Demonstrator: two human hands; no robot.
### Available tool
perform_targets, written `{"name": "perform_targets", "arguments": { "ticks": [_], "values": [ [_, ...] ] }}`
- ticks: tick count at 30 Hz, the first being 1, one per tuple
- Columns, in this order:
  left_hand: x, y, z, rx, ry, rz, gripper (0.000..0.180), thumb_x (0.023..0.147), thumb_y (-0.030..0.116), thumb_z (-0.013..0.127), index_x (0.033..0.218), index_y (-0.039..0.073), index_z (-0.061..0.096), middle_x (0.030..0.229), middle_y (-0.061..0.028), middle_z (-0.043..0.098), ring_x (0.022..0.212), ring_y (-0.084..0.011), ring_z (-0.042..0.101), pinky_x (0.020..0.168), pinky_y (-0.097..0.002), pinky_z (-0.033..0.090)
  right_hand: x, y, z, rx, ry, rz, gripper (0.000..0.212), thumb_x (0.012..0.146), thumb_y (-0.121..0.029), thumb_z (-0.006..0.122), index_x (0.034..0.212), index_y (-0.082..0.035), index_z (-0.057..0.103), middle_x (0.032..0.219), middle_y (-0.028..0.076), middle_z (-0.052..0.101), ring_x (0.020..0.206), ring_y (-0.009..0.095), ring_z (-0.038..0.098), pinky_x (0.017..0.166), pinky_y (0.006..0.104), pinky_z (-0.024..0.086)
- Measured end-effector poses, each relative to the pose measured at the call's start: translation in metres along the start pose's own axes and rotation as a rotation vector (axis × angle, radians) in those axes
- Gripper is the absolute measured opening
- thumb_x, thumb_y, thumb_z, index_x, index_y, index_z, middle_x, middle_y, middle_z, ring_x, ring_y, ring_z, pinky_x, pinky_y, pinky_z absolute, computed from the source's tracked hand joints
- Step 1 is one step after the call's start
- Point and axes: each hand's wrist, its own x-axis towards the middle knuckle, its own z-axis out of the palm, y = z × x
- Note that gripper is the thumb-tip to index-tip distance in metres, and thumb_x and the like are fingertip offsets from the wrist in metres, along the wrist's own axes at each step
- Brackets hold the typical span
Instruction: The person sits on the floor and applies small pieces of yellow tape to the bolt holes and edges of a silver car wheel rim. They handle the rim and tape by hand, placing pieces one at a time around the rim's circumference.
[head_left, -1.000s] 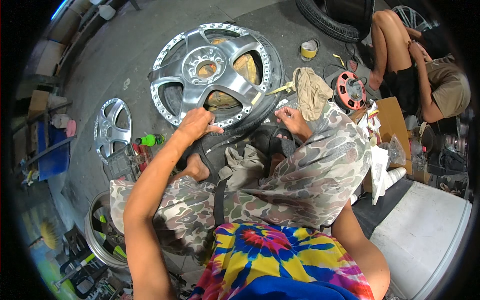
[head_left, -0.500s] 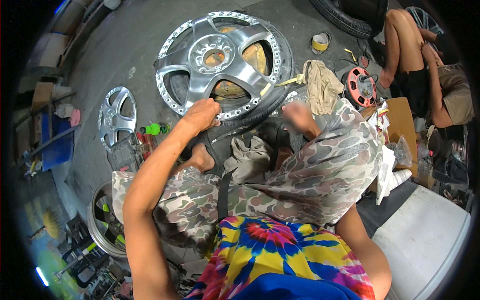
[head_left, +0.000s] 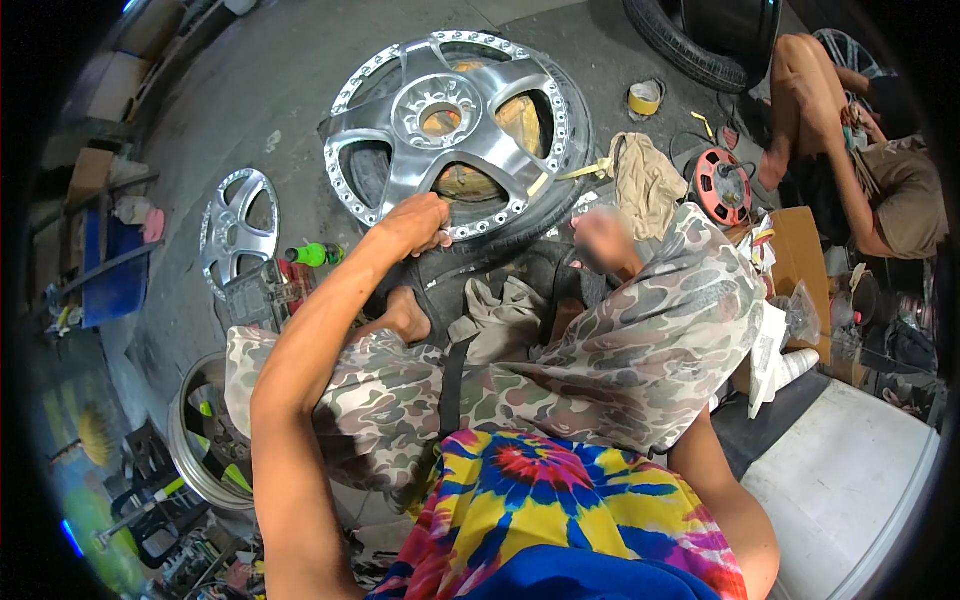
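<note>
Head view: polished alloy wheel just beyond both hands, left hand pinching its rim (right hand blurred, grip unclear)

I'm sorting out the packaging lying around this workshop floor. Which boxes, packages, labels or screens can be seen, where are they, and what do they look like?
Brown cardboard box: right of the person's knee, beside the red cable reel; open, rectangular.
Cardboard boxes: far upper left by the wall; tan, blocky.
Clear plastic bag: just below the brown box; crumpled.
Tape roll: on the floor right of the silver wheel rim; round, yellow.
No screens or signs show.
</note>
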Motion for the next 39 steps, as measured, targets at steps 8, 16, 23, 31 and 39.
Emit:
{"name": "perform_targets", "arguments": {
  "ticks": [8,16,23,31,39],
  "values": [
    [-0.013,0.021,-0.016,-0.016,-0.061,-0.099,0.029,0.098,0.021,0.086,0.119,0.000,0.083,0.079,-0.0194,0.077,0.064,-0.0327,0.077,0.053,-0.0466,0.062,0.003,0.017,-0.008,0.027,0.012,-0.104,0.025,0.109,-0.028,0.076,0.112,-0.003,0.075,0.090,0.003,0.070,0.065,0.011,0.059,0.044,0.0326,0.058],
    [-0.009,0.008,-0.015,-0.088,-0.064,-0.111,0.032,0.098,0.022,0.087,0.121,0.000,0.083,0.084,-0.0185,0.078,0.065,-0.0308,0.077,0.056,-0.0467,0.063,0.001,0.008,0.001,0.061,-0.002,-0.022,0.024,0.110,-0.025,0.076,0.109,-0.001,0.073,0.091,0.004,0.070,0.059,0.012,0.058,0.040,0.0332,0.052],
    [-0.011,0.002,-0.001,0.074,0.194,0.108,0.028,0.094,0.023,0.088,0.114,0.004,0.083,0.105,-0.0144,0.082,0.088,-0.0350,0.080,0.081,-0.0477,0.063,0.002,0.018,-0.013,0.057,0.013,-0.061,0.025,0.110,-0.026,0.075,0.108,-0.002,0.072,0.090,0.004,0.070,0.058,0.011,0.059,0.040,0.0317,0.050],
    [-0.022,-0.007,0.035,0.406,0.378,0.289,0.009,0.093,0.009,0.078,0.096,0.002,0.074,0.106,-0.0181,0.073,0.089,-0.0433,0.076,0.076,-0.0537,0.062,0.002,0.007,0.008,0.086,-0.057,0.018,0.025,0.110,-0.029,0.075,0.110,-0.004,0.075,0.090,0.001,0.070,0.070,0.010,0.062,0.045,0.0310,0.056],
    [-0.013,0.012,0.029,0.387,0.362,0.312,0.012,0.095,0.007,0.075,0.103,0.001,0.068,0.108,-0.0189,0.069,0.089,-0.0445,0.074,0.077,-0.0554,0.060,-0.001,0.017,-0.012,0.099,-0.031,0.021,0.027,0.109,-0.031,0.076,0.111,-0.004,0.075,0.093,0.003,0.070,0.074,0.011,0.064,0.049,0.0321,0.060]
  ]
}}
